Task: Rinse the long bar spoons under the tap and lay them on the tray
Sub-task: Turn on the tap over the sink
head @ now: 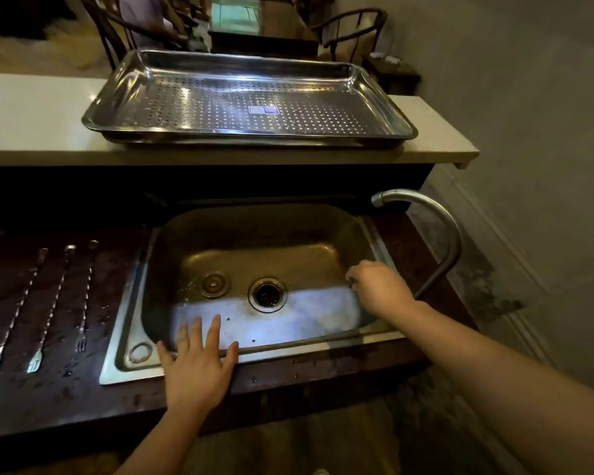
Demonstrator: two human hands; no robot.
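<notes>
One wide perforated tray [134, 73] sits at twelve o'clock on a pale counter [31, 114], with nothing on it. Below it, at centre, is a steel sink [254, 234]. The curved tap [450, 241] arches in from three o'clock, and no water shows. The left hand [196, 368] lies flat on the sink's near rim at six o'clock, fingers straight and spread. The right hand [379, 289] reaches to the sink's edge at three o'clock, beside the tap's foot, fingers curled downward; whether they grip anything cannot be told. Three spoons [54, 299] lie side by side on the dark worktop [48, 399] at nine o'clock, untouched, forked ends nearest the viewer. Rinsing seems not yet begun. The next move likely calls for turning the water on, then lifting one spoon by its stem.
</notes>
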